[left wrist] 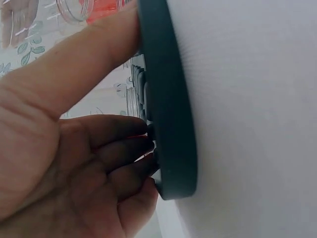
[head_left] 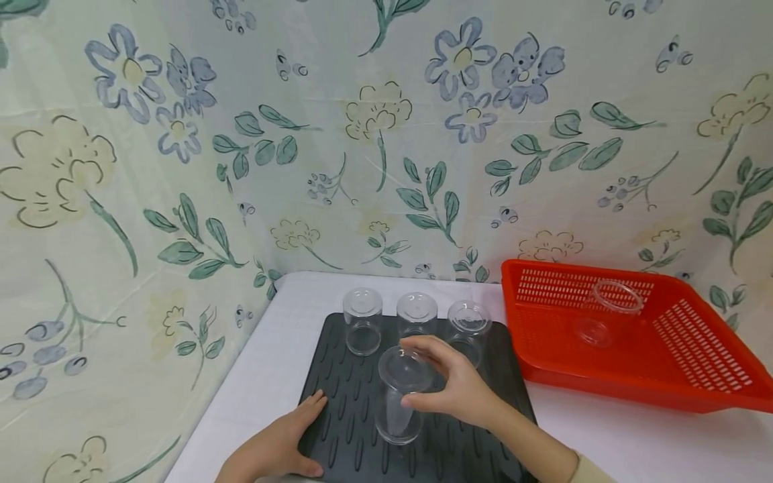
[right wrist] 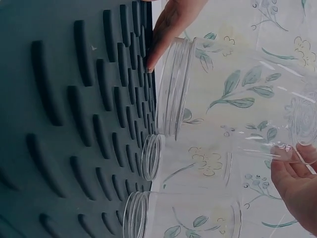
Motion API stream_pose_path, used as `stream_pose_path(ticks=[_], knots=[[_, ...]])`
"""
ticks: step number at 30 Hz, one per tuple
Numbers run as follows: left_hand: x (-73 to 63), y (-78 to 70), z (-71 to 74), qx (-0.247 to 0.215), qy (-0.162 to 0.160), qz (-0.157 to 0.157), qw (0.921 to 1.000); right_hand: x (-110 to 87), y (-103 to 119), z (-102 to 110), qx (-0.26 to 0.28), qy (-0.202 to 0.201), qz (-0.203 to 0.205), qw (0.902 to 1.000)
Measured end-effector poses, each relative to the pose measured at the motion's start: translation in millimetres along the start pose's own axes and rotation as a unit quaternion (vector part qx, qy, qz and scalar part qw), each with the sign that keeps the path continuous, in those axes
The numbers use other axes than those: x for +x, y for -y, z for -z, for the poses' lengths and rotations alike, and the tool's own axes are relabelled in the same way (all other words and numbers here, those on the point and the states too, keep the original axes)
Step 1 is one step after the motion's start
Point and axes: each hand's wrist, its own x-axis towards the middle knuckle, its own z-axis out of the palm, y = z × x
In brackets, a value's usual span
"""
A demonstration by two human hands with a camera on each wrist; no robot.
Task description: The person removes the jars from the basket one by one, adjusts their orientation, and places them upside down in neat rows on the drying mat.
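My right hand [head_left: 455,382] pinches a clear jar [head_left: 398,409] near its upturned base, between thumb and fingers. The jar is upside down, its threaded mouth facing the black ridged mat [head_left: 353,409]. In the right wrist view this jar [right wrist: 237,94] leans slightly, and I cannot tell whether its rim touches the mat. At the mat's front left corner my left hand [head_left: 280,436] rests with fingers and thumb spread on the edge. The left wrist view shows that hand [left wrist: 74,148] against the mat's thick side [left wrist: 171,109].
Behind the held jar, three clear jars stand upside down in a row: a left jar [head_left: 362,322], a middle jar [head_left: 417,310] and a right jar [head_left: 470,322]. A red plastic basket [head_left: 610,396] at the right contains another clear jar [head_left: 604,318]. A floral cloth [head_left: 374,201] hangs behind.
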Motion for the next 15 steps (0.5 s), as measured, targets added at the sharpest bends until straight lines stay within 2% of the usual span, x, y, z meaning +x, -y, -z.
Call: stream_pose_path(ticks=[15], knots=[[-0.2, 1.2, -0.7, 0.0, -0.003, -0.009, 1.0, 35.8, -2, -17, 0.001, 0.014, 0.01, 0.9999]])
